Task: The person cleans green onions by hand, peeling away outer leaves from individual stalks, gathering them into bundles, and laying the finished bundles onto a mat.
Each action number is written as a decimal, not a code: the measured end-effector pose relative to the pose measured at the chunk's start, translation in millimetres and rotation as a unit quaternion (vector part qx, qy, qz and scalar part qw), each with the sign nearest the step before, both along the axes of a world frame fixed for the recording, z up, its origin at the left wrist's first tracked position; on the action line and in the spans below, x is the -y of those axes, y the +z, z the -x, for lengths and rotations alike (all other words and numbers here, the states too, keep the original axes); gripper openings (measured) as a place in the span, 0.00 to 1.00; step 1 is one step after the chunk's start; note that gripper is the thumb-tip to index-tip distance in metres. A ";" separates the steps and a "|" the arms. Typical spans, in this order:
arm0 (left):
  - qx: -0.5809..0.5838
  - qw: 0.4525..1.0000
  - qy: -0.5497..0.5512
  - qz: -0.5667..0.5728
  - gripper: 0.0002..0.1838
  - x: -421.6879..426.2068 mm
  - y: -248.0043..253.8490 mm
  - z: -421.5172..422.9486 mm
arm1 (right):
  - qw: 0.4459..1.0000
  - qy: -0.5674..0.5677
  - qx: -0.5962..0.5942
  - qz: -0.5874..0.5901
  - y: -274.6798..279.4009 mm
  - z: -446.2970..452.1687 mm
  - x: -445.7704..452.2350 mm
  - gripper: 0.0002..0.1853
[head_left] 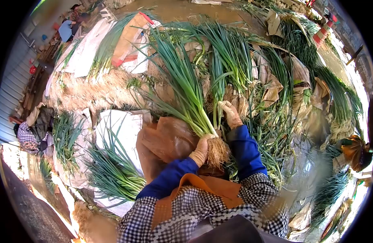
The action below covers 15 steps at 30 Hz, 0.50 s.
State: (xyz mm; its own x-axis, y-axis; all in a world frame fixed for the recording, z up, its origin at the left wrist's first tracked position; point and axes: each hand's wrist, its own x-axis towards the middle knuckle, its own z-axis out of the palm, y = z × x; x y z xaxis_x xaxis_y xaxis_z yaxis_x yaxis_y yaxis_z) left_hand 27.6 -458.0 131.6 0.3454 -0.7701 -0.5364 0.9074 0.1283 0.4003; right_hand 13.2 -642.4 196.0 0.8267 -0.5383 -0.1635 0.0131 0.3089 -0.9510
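Observation:
My left hand [201, 150], in a pale glove, is wrapped round the white stems of a bunch of green onions [189, 91]. Its long leaves point up and away, and its tangled roots [217, 153] hang beside the hand over my lap. Just to the right, my right hand [231, 114], gloved too, has its fingers closed at the base of a smaller onion stem [217, 89]. That stem stands close beside the bunch. A brown apron [166, 139] covers my knees beneath the bunch.
Another onion pile [115, 172] lies on white sacking [119, 127] at the left. Rows of onions [231, 52] with matted roots stretch ahead, and loose leaves [271, 137] litter the right side. Other people [66, 30] sit at the far left and right edges.

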 end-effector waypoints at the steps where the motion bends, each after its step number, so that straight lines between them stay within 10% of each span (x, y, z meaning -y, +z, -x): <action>1: -0.003 1.000 -0.001 -0.002 0.18 -0.9 0.3 0.6 | 1.000 -0.001 -0.003 -0.002 -2.0 3.3 -0.1 0.09; 3: -0.100 0.992 -0.026 0.069 0.21 -4.8 23.3 0.9 | 0.932 0.006 0.100 -0.348 5.2 7.1 -8.0 0.10; 8: -0.031 0.998 0.009 0.057 0.16 2.6 -14.3 -2.9 | 0.939 0.071 0.102 -0.321 7.2 -2.3 -21.1 0.16; 15: -0.134 0.989 -0.002 0.055 0.17 -2.7 36.2 4.0 | 0.906 -0.140 0.042 -0.397 11.1 15.2 -55.0 0.16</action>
State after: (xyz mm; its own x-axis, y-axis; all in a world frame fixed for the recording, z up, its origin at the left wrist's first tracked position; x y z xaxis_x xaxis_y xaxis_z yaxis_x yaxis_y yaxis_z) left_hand 23.6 -455.3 167.8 0.1994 -0.8296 -0.5215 0.9795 0.1540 0.1295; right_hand -2.0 -587.5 207.2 0.7033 -0.4692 -0.5341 0.2590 0.8688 -0.4221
